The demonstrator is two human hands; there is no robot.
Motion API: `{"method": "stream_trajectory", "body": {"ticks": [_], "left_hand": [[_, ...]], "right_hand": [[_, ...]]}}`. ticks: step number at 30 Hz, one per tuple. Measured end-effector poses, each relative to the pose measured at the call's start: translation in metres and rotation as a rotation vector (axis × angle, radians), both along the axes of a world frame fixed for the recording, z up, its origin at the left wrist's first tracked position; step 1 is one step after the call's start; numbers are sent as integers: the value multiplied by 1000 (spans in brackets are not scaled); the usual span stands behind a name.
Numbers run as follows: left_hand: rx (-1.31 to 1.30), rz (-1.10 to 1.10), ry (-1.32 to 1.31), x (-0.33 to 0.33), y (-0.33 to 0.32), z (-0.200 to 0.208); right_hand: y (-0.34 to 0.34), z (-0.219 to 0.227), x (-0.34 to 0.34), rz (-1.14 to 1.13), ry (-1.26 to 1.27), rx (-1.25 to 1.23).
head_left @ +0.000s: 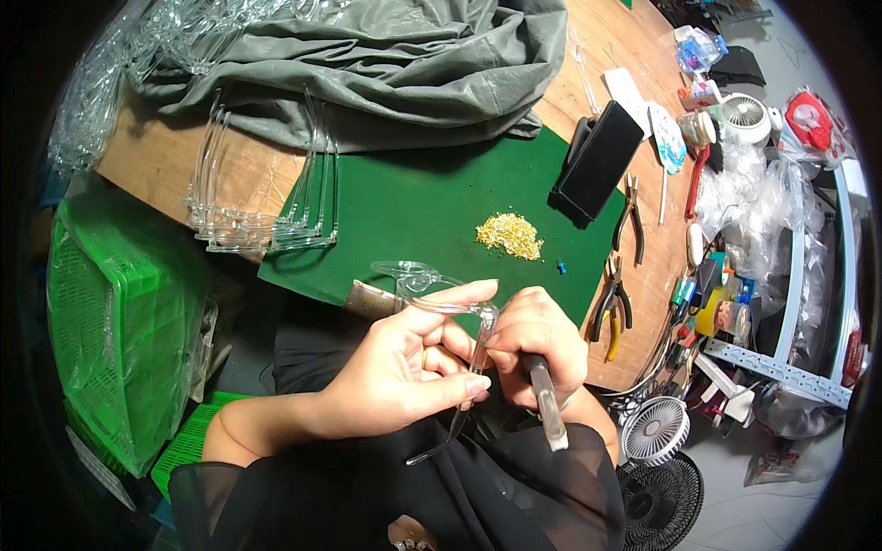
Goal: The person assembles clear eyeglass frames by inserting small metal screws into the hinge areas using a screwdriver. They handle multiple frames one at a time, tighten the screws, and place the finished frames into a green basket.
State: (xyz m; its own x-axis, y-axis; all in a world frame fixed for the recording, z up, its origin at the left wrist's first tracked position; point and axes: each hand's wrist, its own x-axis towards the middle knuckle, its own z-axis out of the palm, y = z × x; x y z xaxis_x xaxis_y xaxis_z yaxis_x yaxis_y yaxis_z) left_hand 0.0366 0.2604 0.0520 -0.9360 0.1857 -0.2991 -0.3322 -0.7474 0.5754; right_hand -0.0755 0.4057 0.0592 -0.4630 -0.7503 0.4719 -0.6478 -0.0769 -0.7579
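- The left hand (404, 367) is closed on a pair of clear glasses (487, 315), thumb and fingers pinching it near the corner where an arm meets the front
- The glasses are held up in front of the person's body, near the front edge of the green mat (413, 193)
- The right hand (542, 344) is curled around what looks like a screwdriver (548, 404), its clear handle sticking out toward the person; the tip is hidden, and the fingertips are just beside the glasses' corner
- Done, as far as it shows: an arm stands at the held corner, but I cannot tell whether a screw is in there or tight
- On the left, a row of clear glasses (220, 241) with arms pointing away lies across wood and mat; whether these are finished is unclear
- Left, by my judgement: this corner looks midway through work, and a pile of tiny gold screws (510, 236) lies loose on the mat
- Two pliers (638, 234) (604, 308) lie on the table to the right, untouched
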Motion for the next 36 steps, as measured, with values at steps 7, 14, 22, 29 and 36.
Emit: {"method": "stream_trajectory", "body": {"ticks": [7, 14, 22, 29, 36], "left_hand": [[55, -43, -3, 4, -4, 1], [56, -80, 6, 2, -5, 3], [-3, -108, 58, 1, -2, 1], [-3, -108, 57, 3, -2, 0], [-13, -105, 45, 4, -3, 1]], "right_hand": [[-1, -17, 3, 29, -36, -153], [3, -19, 5, 53, -174, -172], [6, -21, 5, 48, -193, -208], [6, -20, 7, 44, -221, -185], [8, -21, 9, 35, -193, -182]]}}
